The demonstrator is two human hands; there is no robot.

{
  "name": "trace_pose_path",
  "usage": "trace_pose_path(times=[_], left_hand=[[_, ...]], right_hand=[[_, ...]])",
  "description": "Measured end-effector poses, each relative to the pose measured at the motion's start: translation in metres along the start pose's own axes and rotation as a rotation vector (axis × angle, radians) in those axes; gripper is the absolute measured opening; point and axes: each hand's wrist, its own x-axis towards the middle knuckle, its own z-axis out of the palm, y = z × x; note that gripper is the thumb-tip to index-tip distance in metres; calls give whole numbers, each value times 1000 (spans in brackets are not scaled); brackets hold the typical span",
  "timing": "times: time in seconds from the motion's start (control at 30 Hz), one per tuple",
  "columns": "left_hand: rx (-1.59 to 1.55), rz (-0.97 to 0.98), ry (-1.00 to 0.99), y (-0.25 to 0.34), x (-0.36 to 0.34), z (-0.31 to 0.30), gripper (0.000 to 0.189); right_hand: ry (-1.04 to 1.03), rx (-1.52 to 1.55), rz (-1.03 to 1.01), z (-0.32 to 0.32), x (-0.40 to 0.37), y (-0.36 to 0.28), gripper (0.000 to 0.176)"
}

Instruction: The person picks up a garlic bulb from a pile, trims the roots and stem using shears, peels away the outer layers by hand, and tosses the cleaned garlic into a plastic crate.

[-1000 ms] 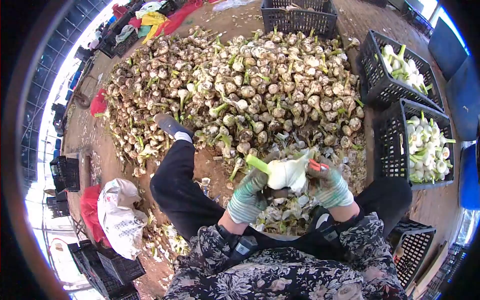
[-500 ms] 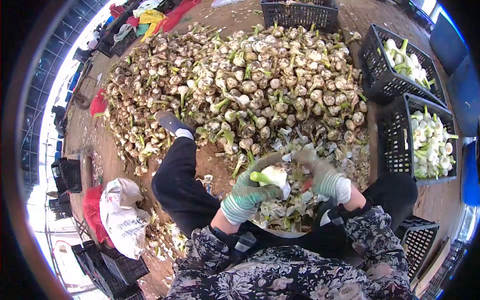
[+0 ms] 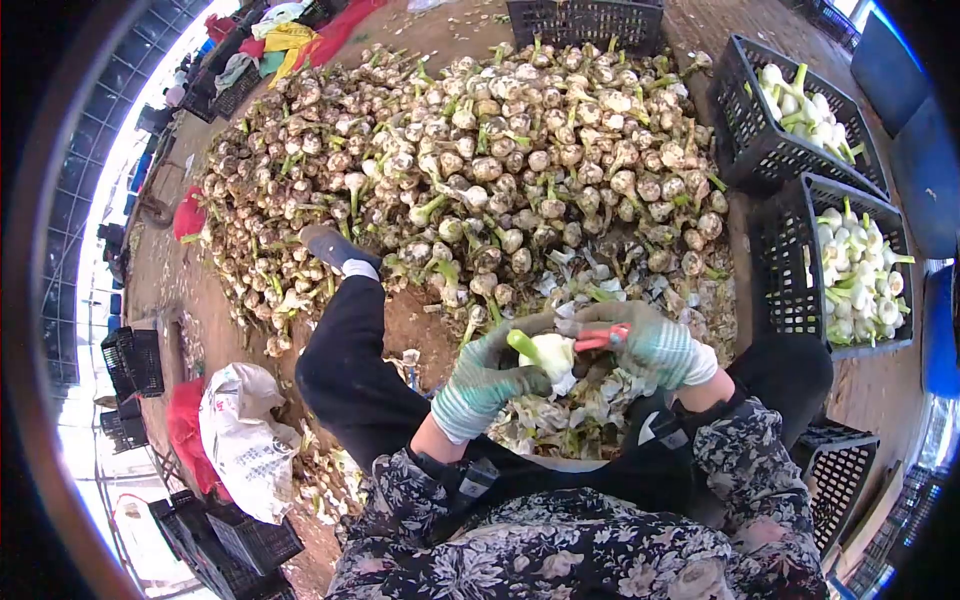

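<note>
My left hand (image 3: 482, 385), in a green-and-white striped glove, is closed around a white garlic bulb (image 3: 552, 360). The bulb's short green stem points up and to the left. In my right hand (image 3: 660, 346), gloved the same way, is a pair of red-handled pruning shears (image 3: 600, 338). Their metal end meets the right side of the bulb, though the fingers partly hide the blades. Loose garlic peelings (image 3: 570, 425) lie below both hands, between my legs.
A large heap of unpeeled garlic (image 3: 480, 160) spreads ahead. On the right stand two black crates, a nearer crate (image 3: 785, 275) and a farther crate (image 3: 745, 150), both holding cleaned garlic. Another black crate (image 3: 590, 28) stands behind the heap. A white sack (image 3: 245, 440) lies left.
My right hand has come down and closer to the bulb, bringing the red-handled shears against its side. The left hand keeps its hold, and the camera view has shifted slightly.
</note>
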Motion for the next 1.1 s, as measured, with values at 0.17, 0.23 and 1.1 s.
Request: trace_pose_path(times=[0.17, 0.23, 1.1], left_hand=[[89, 47, 128, -7, 6, 5, 63], [98, 34, 87, -4, 5, 7, 63], [-679, 312, 246, -2, 21, 7, 47]], right_hand=[[311, -618, -476, 18, -9, 9, 24], [412, -720, -421, 20, -6, 13, 21], [376, -715, -235, -3, 33, 50, 25]])
